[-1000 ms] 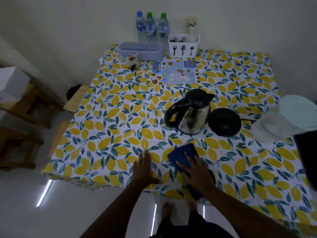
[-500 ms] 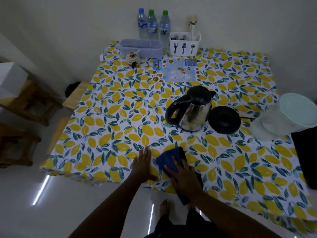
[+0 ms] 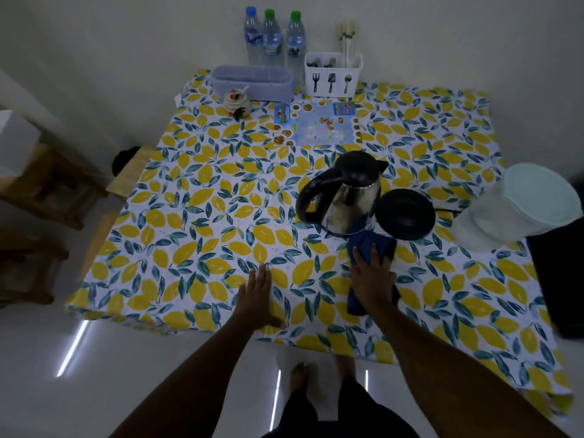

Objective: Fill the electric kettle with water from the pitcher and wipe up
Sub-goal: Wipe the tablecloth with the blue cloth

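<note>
A table under a lemon-and-leaf printed oilcloth (image 3: 196, 216) fills the view. At its right edge stands a frosted white plastic pitcher with a pale green lid (image 3: 518, 207), well apart from both hands. Left of it lie the round black kettle base (image 3: 407, 213) and, just beside that, the stainless-steel electric kettle with black lid and handle (image 3: 347, 197), standing on the cloth, off its base.

A folded dark blue cloth (image 3: 373, 248) lies just in front of the kettle, its long axis running away from the person, its far end close to the kettle's foot; whether they touch is hard to tell in the dim light. The right hand (image 3: 373, 279) presses flat on it, fingers spread, forearm reaching straight forward, so it is the nearer hand for wiping around the kettle. The left hand (image 3: 259, 298) rests open, palm down, bracing near the table's front edge, holding nothing.
</note>
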`<move>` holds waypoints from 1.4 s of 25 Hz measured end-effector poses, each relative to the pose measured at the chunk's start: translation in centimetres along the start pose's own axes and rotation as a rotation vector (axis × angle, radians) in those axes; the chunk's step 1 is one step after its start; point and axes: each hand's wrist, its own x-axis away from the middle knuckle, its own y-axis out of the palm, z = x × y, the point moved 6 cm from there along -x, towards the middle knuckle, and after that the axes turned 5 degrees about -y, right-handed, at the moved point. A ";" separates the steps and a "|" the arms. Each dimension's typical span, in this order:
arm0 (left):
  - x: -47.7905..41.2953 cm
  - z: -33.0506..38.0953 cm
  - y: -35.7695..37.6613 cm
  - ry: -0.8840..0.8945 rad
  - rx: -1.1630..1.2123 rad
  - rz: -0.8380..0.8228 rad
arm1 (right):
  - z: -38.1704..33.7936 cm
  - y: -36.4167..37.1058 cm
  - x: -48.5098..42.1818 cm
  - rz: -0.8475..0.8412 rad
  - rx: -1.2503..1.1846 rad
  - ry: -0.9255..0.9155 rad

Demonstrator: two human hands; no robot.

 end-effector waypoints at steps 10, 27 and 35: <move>0.4 0.3 -0.5 -0.022 -0.013 -0.002 | -6.3 3.9 10.2 -0.214 0.164 -0.718; 0.2 0.4 -0.3 -0.029 -0.020 0.009 | -11.5 2.8 7.1 -0.110 0.112 -0.553; 0.1 0.9 -0.4 -0.050 -0.035 -0.024 | 1.2 2.5 8.4 -0.138 0.204 -0.486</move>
